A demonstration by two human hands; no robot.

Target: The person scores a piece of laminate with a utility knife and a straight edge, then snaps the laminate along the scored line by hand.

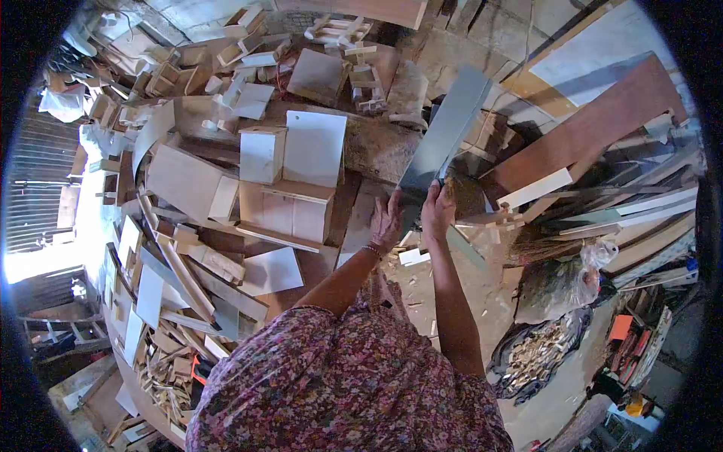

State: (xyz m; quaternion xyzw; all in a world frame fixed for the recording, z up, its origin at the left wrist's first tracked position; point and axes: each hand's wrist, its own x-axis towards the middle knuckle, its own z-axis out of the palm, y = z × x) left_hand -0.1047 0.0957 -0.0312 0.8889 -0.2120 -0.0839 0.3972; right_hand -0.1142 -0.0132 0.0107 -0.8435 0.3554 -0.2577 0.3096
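A long grey board (pixel 450 124) slants away from me, its far end up and to the right. My right hand (pixel 438 213) grips the right edge near its lower end, with fingers closed round it. My left hand (pixel 386 218) is at the lower left corner of the same board, its fingers bent against the edge; the underside is hidden. To the left of my left hand stands a wooden box piece (pixel 286 211) with white panels. A reddish-brown board (pixel 595 124) lies to the right of the grey one.
Wood offcuts (pixel 169 369) pile up at the lower left. A dark sack (pixel 538 354) full of wood scraps sits on the floor at right. Long strips (pixel 640 211) lean at the far right. A white panel (pixel 273 271) rests near my left forearm.
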